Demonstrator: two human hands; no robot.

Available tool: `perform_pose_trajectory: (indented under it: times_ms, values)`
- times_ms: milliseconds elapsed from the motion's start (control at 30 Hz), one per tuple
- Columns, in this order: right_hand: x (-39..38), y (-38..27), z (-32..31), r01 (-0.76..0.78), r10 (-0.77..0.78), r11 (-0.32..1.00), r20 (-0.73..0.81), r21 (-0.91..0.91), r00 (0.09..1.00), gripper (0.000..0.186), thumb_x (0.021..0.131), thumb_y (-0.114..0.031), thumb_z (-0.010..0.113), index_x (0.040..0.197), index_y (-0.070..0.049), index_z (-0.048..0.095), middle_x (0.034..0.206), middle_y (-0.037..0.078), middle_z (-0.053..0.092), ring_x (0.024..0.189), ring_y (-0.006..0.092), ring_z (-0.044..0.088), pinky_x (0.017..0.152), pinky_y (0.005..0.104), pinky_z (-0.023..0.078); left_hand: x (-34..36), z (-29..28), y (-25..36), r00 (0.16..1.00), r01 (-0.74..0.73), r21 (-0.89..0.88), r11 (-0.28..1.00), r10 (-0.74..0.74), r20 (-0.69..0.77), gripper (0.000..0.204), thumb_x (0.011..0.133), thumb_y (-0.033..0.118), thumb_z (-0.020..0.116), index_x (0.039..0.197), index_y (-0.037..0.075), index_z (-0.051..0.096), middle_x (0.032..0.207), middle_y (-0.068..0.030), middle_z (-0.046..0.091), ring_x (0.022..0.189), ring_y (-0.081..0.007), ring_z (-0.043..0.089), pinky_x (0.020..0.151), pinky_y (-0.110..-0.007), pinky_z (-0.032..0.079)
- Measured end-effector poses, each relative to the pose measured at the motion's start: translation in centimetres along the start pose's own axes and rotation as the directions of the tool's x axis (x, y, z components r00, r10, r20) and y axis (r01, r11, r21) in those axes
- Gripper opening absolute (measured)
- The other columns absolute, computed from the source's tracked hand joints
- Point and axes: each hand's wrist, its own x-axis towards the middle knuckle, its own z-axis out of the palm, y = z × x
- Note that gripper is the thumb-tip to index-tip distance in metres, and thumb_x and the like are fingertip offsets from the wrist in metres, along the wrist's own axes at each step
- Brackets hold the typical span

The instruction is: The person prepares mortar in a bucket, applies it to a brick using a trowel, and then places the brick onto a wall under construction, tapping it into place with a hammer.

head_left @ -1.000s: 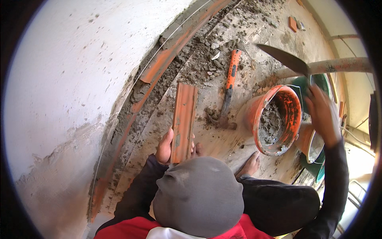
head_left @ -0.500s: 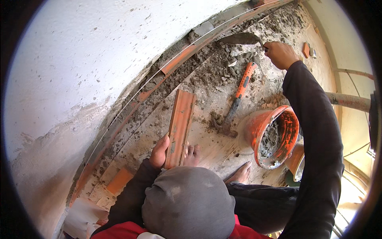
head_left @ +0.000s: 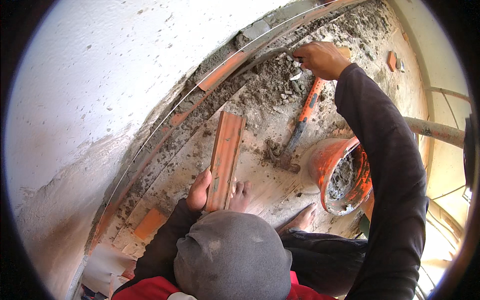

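My left hand (head_left: 199, 190) is closed around the lower end of a long grooved terracotta tile (head_left: 226, 162), held upright above the floor, with mortar smears on its face. My right hand (head_left: 324, 60) grips a trowel by its wooden handle (head_left: 345, 52). The trowel's dark blade (head_left: 264, 59) is seen nearly edge-on, over the mortar beside the row of terracotta tiles (head_left: 223, 71) along the wall's foot. Below that hand lies a hammer (head_left: 312, 98) with an orange and black handle, its head (head_left: 286, 162) on the floor.
An orange bucket (head_left: 325, 187) with grey mortar stands to the right, partly behind my right arm. A white string (head_left: 170, 116) runs along the wall. A loose terracotta piece (head_left: 150, 224) lies lower left. My bare feet (head_left: 301, 218) are on the floor. Grey cloth (head_left: 235, 255) covers the lower middle.
My right hand has moved left, carrying the trowel toward the wall, and its blade has tilted edge-on. The left hand and its tile have hardly moved.
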Motion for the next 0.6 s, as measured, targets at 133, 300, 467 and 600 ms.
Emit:
perform_pose_trajectory:
  times_ms: [133, 300, 467, 600]
  values:
    - [-1.5, -0.5, -1.0, 0.117, -0.116, 0.993, -0.089, 0.004, 0.989, 0.018, 0.078, -0.016, 0.069, 0.096, -0.011, 0.070, 0.088, 0.011, 0.068, 0.089, 0.0322, 0.064, 0.078, 0.0466, 0.048, 0.2, 0.9, 0.6, 0.990, -0.053, -0.038, 0.998, 0.057, 0.126, 0.062, 0.103, 0.049, 0.034, 0.131, -0.006, 0.043, 0.111, -0.0170, 0.061, 0.097, -0.0237, 0.062, 0.089, -0.039, 0.051]
    - [-7.6, -1.8, -4.0, 0.061, -0.060, 0.998, -0.079, 0.011, 0.995, 0.021, 0.079, -0.014, 0.069, 0.098, -0.008, 0.066, 0.087, 0.007, 0.064, 0.086, 0.0303, 0.060, 0.076, 0.0452, 0.047, -1.0, 1.0, 1.8, 0.998, -0.065, 0.125, 0.990, 0.066, -0.002, 0.067, 0.099, 0.054, 0.040, 0.136, -0.003, 0.039, 0.117, -0.0185, 0.058, 0.098, -0.0257, 0.062, 0.087, -0.041, 0.052]
    - [-14.7, -2.9, -6.9, -0.152, 0.155, 0.988, -0.150, 0.034, 0.976, 0.021, 0.079, -0.014, 0.069, 0.099, -0.008, 0.065, 0.088, 0.009, 0.064, 0.086, 0.0307, 0.061, 0.075, 0.0438, 0.048, 0.5, 1.7, 4.2, 0.991, -0.089, 0.299, 0.950, 0.054, 0.122, 0.072, 0.098, 0.058, 0.041, 0.137, -0.002, 0.038, 0.120, -0.0187, 0.057, 0.098, -0.0257, 0.062, 0.086, -0.041, 0.053]
    - [-21.8, -5.0, -10.5, -0.378, 0.394, 0.919, -0.188, 0.115, 0.900, 0.025, 0.079, -0.012, 0.068, 0.103, -0.005, 0.064, 0.093, 0.013, 0.066, 0.086, 0.0344, 0.063, 0.075, 0.0439, 0.049, 2.7, 2.8, 5.4, 0.975, -0.127, 0.319, 0.939, 0.059, 0.215, 0.073, 0.098, 0.055, 0.042, 0.138, -0.006, 0.037, 0.120, -0.0199, 0.057, 0.099, -0.0255, 0.063, 0.083, -0.040, 0.055]
